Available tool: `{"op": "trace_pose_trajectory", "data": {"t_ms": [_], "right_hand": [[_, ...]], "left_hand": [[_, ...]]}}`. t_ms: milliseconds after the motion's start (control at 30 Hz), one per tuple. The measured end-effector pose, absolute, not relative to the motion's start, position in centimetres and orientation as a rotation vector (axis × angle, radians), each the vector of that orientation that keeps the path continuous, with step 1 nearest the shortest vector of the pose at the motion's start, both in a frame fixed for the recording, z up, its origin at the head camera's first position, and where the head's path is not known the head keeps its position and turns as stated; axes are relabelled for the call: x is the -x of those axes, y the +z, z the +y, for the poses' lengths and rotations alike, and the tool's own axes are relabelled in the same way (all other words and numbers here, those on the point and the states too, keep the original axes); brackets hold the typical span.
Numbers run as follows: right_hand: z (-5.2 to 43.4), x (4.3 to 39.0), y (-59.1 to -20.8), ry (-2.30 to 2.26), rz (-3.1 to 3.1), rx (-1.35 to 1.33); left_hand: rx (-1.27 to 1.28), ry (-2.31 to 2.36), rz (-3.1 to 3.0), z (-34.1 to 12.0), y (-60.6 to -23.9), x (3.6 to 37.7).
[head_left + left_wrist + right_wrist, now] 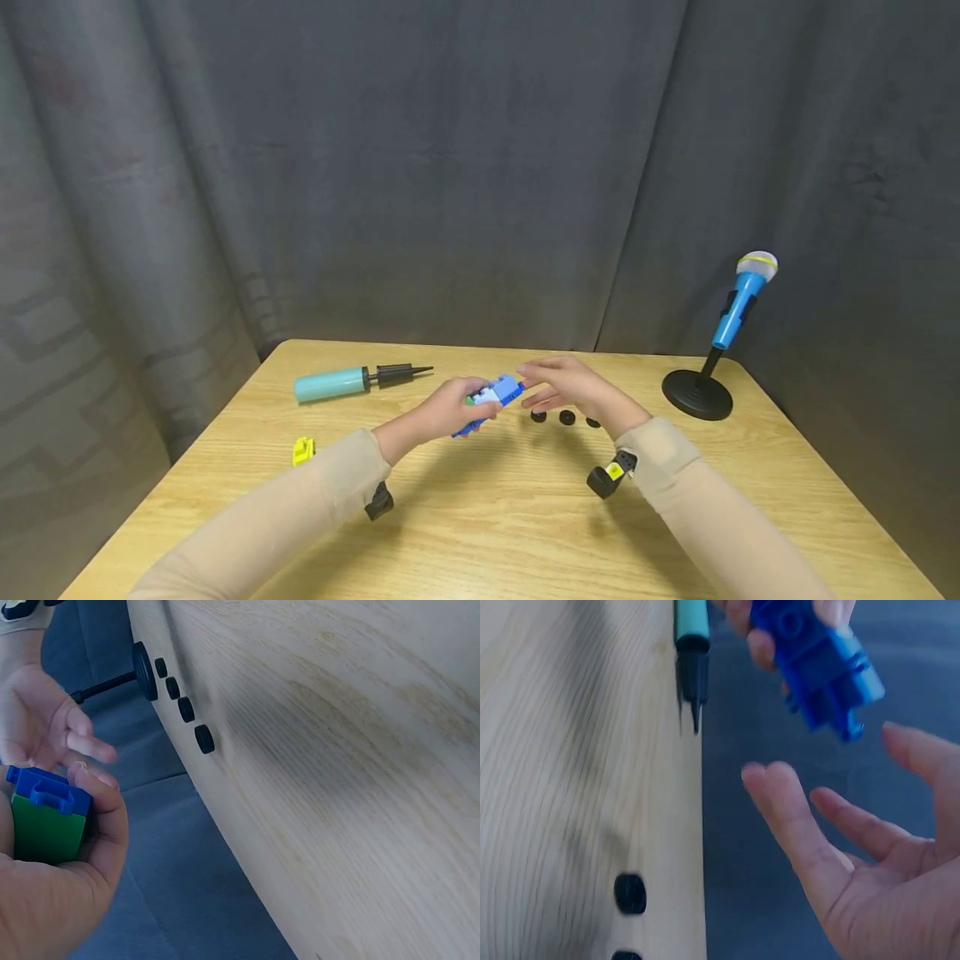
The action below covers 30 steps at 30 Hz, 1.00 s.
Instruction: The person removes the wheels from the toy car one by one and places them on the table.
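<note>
My left hand (450,407) grips a blue toy vehicle body (506,389) above the middle of the table, thumb on one side and fingers curled round the other. White shows on it in the head view, and a green block (46,831) in the left wrist view. Its blue underside (821,667) faces the right wrist camera. Beside its far end is my right hand (576,387), fingers spread and fairly straight. In the right wrist view, a gap separates those fingers (799,825) from the toy, and nothing lies in the palm.
Several small black wheels (567,417) lie in a row below the right hand. A teal hand pump (330,385) lies at the back left, a yellow toy piece (303,451) nearer on the left. At the back right stands a blue microphone (738,308) on a round black base (697,395).
</note>
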State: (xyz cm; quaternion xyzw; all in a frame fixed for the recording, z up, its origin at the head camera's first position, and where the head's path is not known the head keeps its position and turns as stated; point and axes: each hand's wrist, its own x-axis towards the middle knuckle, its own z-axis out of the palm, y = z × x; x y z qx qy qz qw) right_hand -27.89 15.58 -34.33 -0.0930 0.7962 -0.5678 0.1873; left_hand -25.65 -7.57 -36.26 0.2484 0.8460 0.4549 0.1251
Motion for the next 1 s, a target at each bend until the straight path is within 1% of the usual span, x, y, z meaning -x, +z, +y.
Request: {"op": "trace_pose_trajectory", "data": {"t_ms": [133,300,433,600,733,900,1000], "right_hand": [[14.7,27.2,-33.8,-1.606,2.159,0.346],[14.0,26.6,-33.8,-1.618,2.097,0.457],[13.5,26.3,-33.9,-1.638,2.127,0.479],[12.9,25.9,-34.2,-1.664,2.119,0.442],[12.7,25.8,-34.3,-1.701,2.120,0.401],[12.5,26.1,-34.7,-1.823,2.096,0.349],[12.6,26.3,-35.1,-1.894,2.052,0.318]], "left_hand": [[-0.836,1.248,2.558,-7.5,-36.2,25.5],[-0.915,1.176,2.640,-7.5,-36.2,25.4],[-0.925,1.164,2.644,-7.7,-36.2,25.4],[-0.939,1.119,2.673,-8.2,-36.5,25.6],[-0.889,1.158,2.677,-8.6,-36.8,25.8],[-0.706,1.383,2.637,-9.6,-36.5,26.7],[-0.595,1.440,2.640,-10.6,-36.1,27.3]]}}
